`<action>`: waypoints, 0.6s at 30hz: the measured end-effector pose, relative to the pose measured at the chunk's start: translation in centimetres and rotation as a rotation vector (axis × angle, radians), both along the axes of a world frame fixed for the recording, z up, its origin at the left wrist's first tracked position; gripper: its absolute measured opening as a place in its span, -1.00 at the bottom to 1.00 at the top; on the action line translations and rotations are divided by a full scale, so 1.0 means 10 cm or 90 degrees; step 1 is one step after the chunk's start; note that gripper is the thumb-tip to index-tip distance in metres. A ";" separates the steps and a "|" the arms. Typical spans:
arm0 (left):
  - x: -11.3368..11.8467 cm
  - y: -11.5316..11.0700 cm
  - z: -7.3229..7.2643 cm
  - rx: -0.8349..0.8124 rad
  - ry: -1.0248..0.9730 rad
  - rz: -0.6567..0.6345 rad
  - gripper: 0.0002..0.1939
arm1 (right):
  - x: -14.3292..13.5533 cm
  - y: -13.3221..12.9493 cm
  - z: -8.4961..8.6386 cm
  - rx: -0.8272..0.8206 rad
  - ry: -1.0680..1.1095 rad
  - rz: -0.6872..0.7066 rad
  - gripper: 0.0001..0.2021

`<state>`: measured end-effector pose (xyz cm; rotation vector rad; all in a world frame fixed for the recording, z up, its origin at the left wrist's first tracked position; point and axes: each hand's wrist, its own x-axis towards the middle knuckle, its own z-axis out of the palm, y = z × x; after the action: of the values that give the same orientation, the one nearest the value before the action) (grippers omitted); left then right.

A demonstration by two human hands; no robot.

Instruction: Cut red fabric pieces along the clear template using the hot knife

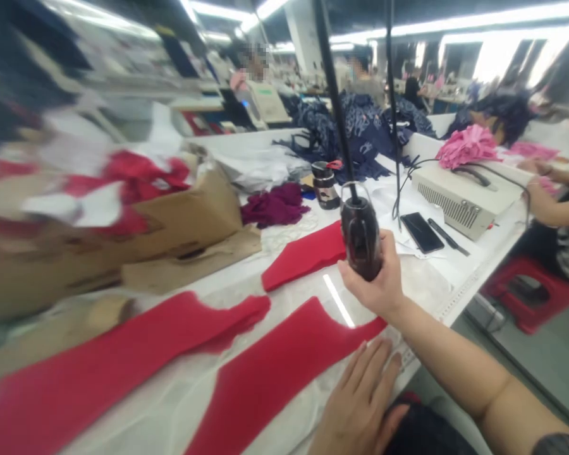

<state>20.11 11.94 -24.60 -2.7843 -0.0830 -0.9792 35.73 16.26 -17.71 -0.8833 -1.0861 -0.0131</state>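
Note:
My right hand (379, 278) is wrapped round a black corded hand tool (360, 237), held upright over the table; its lower end is hidden, and a thick black cord rises from its top. My left hand (363, 395) lies palm down with fingers stretched, at the near edge of a cut red fabric piece (270, 373). A bright strip of reflected light crosses the surface by that piece's narrow end. A second red piece (123, 354) lies to the left. Farther back, a third red piece (303, 256) reaches behind the tool.
A cardboard box (184, 218) with red and white cloth stands at left. Behind are maroon cloth (275, 205), a dark jar (325, 186) and navy fabric (360, 126). At right are a phone (422, 232), a beige machine box (469, 196), a red stool (526, 291) and another person's arms.

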 end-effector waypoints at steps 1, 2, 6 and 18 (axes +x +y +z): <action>0.00 0.02 -0.02 0.014 -0.003 -0.004 -0.62 | 0.00 0.02 -0.03 -0.001 0.002 0.001 -0.62; -0.01 0.03 -0.05 0.028 -0.008 -0.009 -0.63 | 0.01 0.03 -0.07 0.000 -0.001 -0.003 -0.59; -0.01 0.10 -0.13 0.042 -0.021 -0.021 -0.66 | 0.05 0.05 -0.21 -0.051 -0.050 -0.040 -0.51; -0.05 0.21 -0.24 0.089 -0.037 -0.021 -0.71 | 0.06 0.01 -0.27 -0.011 -0.120 -0.097 -0.51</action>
<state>19.64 14.04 -27.00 -2.6387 0.0231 -1.0328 36.37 16.34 -20.40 -0.9939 -1.1921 -0.2178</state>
